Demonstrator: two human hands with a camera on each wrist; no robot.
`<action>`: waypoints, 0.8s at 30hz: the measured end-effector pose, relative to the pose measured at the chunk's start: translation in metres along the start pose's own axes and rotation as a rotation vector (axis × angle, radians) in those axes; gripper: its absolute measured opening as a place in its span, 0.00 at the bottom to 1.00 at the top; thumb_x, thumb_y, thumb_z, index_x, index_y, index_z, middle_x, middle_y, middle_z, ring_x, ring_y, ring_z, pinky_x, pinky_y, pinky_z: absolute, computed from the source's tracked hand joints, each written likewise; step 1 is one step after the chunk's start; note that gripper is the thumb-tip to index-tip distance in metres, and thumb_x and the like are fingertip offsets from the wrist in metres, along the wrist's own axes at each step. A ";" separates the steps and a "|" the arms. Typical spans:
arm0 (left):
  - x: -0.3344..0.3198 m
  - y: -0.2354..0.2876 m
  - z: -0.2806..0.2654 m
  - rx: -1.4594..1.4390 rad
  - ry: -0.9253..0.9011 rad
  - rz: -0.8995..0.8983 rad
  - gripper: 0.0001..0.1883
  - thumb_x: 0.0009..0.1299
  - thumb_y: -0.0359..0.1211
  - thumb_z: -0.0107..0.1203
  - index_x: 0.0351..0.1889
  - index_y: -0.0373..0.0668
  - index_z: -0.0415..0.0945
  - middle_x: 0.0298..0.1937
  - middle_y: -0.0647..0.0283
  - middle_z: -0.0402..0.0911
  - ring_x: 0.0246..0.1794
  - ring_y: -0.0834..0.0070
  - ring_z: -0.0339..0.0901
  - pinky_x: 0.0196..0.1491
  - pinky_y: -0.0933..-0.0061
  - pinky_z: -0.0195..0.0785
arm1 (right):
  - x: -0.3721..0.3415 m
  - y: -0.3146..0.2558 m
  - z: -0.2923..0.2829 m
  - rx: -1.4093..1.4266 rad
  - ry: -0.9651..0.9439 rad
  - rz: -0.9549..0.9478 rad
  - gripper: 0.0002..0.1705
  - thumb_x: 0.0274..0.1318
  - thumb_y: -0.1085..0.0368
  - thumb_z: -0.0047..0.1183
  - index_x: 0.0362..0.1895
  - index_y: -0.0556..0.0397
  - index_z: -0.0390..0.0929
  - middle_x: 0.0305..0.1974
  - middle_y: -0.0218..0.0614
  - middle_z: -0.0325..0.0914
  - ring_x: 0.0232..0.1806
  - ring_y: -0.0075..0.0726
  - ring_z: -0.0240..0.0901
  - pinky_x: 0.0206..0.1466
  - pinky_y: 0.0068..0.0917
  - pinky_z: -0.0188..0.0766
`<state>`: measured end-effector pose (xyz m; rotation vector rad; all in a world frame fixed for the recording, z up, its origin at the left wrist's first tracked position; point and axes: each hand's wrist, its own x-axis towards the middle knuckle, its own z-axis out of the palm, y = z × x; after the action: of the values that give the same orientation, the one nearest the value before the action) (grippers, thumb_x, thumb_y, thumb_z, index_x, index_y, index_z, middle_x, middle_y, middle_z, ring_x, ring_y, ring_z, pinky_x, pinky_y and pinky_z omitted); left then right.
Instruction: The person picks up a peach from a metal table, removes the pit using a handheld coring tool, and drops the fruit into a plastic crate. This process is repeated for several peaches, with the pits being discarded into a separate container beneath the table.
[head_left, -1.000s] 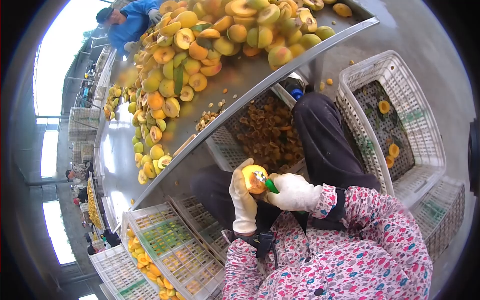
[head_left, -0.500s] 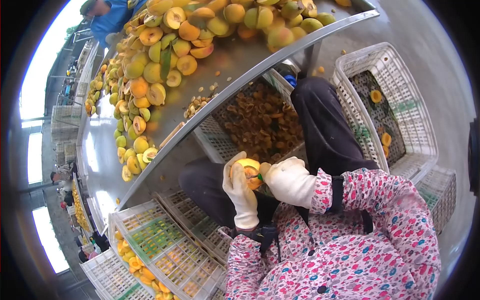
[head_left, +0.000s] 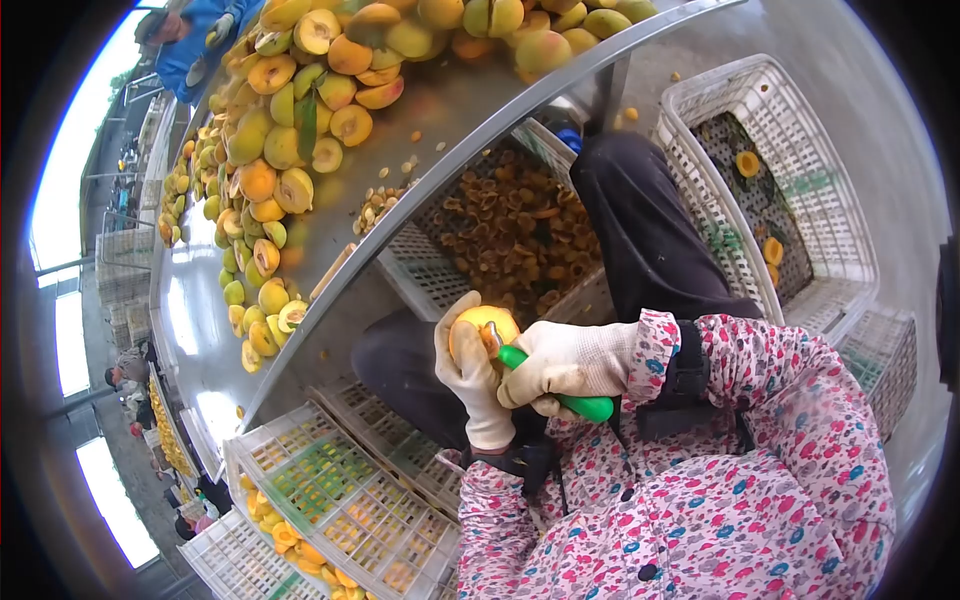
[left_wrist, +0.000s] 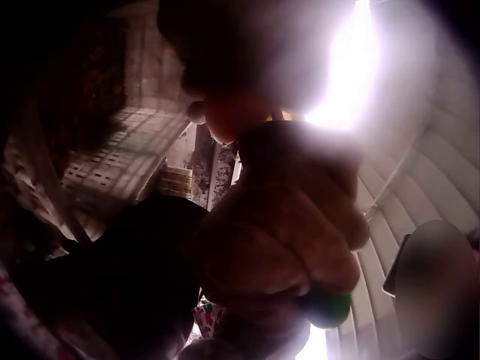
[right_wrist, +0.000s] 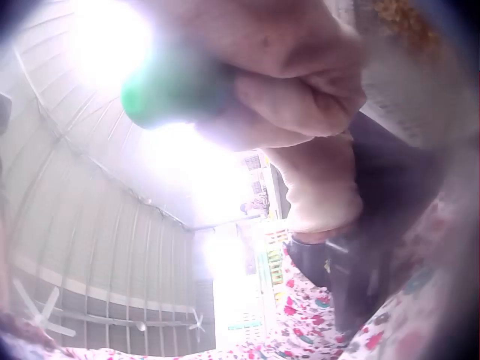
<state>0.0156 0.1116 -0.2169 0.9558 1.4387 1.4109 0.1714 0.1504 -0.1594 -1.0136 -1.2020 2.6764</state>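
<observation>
My white-gloved left hand (head_left: 475, 385) grips a yellow peach half (head_left: 488, 320) over my lap, its cut side turned toward my right hand. My gloved right hand (head_left: 575, 358) holds a pitting tool by its green handle (head_left: 588, 407). The tool's metal end is at the cut face, around the brownish middle of the peach half. Both hands are close together. In the left wrist view, the dark right hand (left_wrist: 277, 240) shows with the green handle end (left_wrist: 330, 309) below it. The blurred green handle (right_wrist: 176, 90) also sticks out of the fist in the right wrist view.
A metal table (head_left: 420, 130) ahead bears a heap of peaches (head_left: 270, 180), many halved. Beneath its edge, a crate (head_left: 405, 270) holds brown-orange scraps. Another crate (head_left: 700, 190) with a few pieces stands at right; slatted crates (head_left: 330, 470) stand at left. A person in blue (head_left: 185, 45) works across the table.
My right hand has rolled over at the peach half, bringing the green handle into fuller view. The left hand keeps its grip. The head view has shifted slightly.
</observation>
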 end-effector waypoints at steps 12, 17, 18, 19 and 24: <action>0.009 0.004 0.005 -0.119 -0.116 -0.146 0.27 0.76 0.49 0.36 0.53 0.33 0.71 0.40 0.54 0.79 0.37 0.72 0.76 0.43 0.74 0.70 | 0.005 0.028 -0.027 0.412 -0.258 -0.262 0.20 0.56 0.59 0.52 0.13 0.49 0.69 0.10 0.33 0.66 0.13 0.25 0.63 0.19 0.24 0.58; 0.030 0.050 0.018 0.404 0.027 0.166 0.20 0.74 0.35 0.42 0.57 0.31 0.71 0.53 0.56 0.75 0.47 0.73 0.74 0.51 0.75 0.68 | 0.028 0.050 -0.044 0.668 0.126 -0.061 0.09 0.54 0.62 0.55 0.30 0.48 0.69 0.16 0.25 0.65 0.13 0.22 0.61 0.15 0.25 0.60; 0.036 0.057 0.025 0.488 0.045 0.294 0.20 0.74 0.34 0.41 0.58 0.31 0.69 0.54 0.55 0.75 0.50 0.72 0.74 0.52 0.74 0.68 | 0.026 0.049 -0.043 0.634 0.134 -0.053 0.09 0.54 0.62 0.55 0.30 0.49 0.69 0.16 0.25 0.66 0.13 0.22 0.62 0.15 0.25 0.60; 0.041 0.064 0.032 0.572 0.065 0.422 0.21 0.74 0.34 0.41 0.60 0.31 0.68 0.56 0.54 0.74 0.52 0.71 0.73 0.53 0.73 0.68 | 0.026 0.047 -0.041 0.602 0.140 -0.045 0.09 0.53 0.62 0.56 0.29 0.49 0.69 0.17 0.26 0.66 0.14 0.22 0.63 0.15 0.24 0.61; 0.056 0.124 0.117 0.024 -0.307 0.319 0.23 0.73 0.34 0.42 0.63 0.29 0.63 0.59 0.49 0.72 0.58 0.65 0.72 0.59 0.70 0.65 | 0.023 0.045 -0.032 0.646 0.078 -0.128 0.08 0.53 0.64 0.55 0.27 0.51 0.71 0.17 0.26 0.67 0.14 0.21 0.63 0.16 0.20 0.60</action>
<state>0.1020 0.2089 -0.0939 1.3982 1.1113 1.3981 0.1818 0.1461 -0.2180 -0.8760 -0.3162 2.5971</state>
